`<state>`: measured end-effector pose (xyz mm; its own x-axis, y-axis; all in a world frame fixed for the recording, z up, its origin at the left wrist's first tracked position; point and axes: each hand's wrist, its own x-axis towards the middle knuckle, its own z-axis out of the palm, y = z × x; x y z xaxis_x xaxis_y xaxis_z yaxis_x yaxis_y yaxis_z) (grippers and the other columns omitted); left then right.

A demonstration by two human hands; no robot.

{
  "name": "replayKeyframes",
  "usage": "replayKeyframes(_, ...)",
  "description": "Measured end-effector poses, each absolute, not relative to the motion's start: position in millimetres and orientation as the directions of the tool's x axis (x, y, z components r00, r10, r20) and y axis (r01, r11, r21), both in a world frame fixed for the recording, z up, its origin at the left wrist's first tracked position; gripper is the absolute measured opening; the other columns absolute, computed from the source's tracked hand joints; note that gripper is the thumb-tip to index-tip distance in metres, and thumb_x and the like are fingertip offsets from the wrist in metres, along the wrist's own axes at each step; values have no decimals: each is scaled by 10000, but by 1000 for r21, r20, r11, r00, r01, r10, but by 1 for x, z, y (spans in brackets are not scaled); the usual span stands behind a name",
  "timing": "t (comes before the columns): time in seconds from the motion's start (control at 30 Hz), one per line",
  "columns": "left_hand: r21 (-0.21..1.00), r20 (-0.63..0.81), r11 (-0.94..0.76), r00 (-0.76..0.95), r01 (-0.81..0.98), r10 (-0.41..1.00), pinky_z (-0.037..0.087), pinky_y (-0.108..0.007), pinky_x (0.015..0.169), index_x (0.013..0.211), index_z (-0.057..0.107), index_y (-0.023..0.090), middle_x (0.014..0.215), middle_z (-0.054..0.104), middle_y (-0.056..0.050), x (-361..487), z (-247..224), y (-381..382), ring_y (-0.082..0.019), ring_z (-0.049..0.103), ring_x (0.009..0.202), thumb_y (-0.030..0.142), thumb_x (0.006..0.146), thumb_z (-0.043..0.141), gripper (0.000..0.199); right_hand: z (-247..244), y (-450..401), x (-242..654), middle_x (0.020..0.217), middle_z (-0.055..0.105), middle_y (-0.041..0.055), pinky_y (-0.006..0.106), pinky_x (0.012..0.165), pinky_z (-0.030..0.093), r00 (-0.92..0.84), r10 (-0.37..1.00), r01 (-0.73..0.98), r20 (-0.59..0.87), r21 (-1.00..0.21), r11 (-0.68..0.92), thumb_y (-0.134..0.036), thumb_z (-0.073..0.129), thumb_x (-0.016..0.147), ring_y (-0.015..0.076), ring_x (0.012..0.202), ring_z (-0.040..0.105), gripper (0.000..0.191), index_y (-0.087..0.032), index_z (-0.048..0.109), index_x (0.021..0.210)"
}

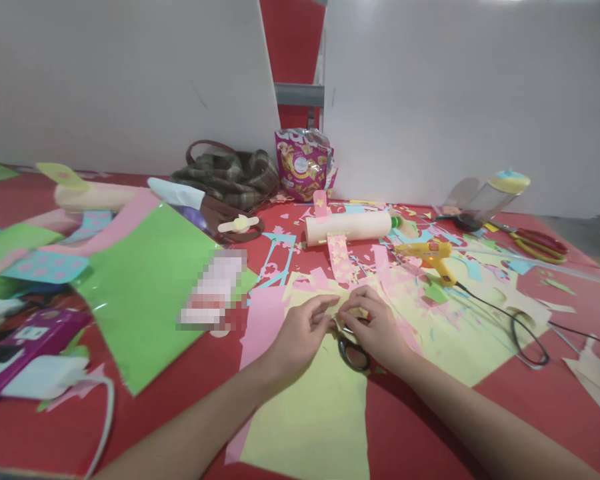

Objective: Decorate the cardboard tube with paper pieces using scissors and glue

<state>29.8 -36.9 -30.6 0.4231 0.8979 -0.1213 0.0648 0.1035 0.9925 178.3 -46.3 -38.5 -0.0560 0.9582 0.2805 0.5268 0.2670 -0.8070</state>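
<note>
My left hand and my right hand meet over a pale yellow paper sheet, fingertips pinched close together. Whatever they hold is small and pale, and I cannot make it out. A pair of scissors with black handles lies under my right hand, its blades mostly hidden. Beyond my hands, a cream paper tube rests on its side with a pink star-patterned strip and a green end. A pink paper sheet lies partly under the yellow one.
A yellow glue gun with a black cord lies at right, near red-handled pliers and a clear container. Green sheets, a purple power strip and a white charger are at left. A snack bag stands behind.
</note>
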Motion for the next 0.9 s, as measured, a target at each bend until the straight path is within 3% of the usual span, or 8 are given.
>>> replayKeyframes(0.13,993,-84,115,453,-41,887,444,-302,829,1072,468,167,1122,536,-100,33,-34,-41,-184,523,995,229,784,466,294,-38,-47,179,740,471,15,308,673,435,-37,961,504,276,-825,256,-184,564,698,171,714,521,37,-204,586,675)
replayKeyframes(0.3,981,-91,161,482,-106,872,451,-311,820,1075,439,174,1108,542,-109,34,-37,-43,-185,542,967,220,790,464,290,-37,-47,179,728,466,12,307,661,432,-30,959,494,282,-830,259,-161,567,691,169,700,516,48,-202,582,672)
replayKeyframes(0.9,986,-122,158,442,-45,889,464,-335,775,1109,355,192,990,600,-110,33,-35,-43,-179,593,863,239,794,463,337,-37,-46,178,730,464,13,308,646,437,-37,959,538,281,-803,256,-179,580,679,171,701,524,41,-200,586,644)
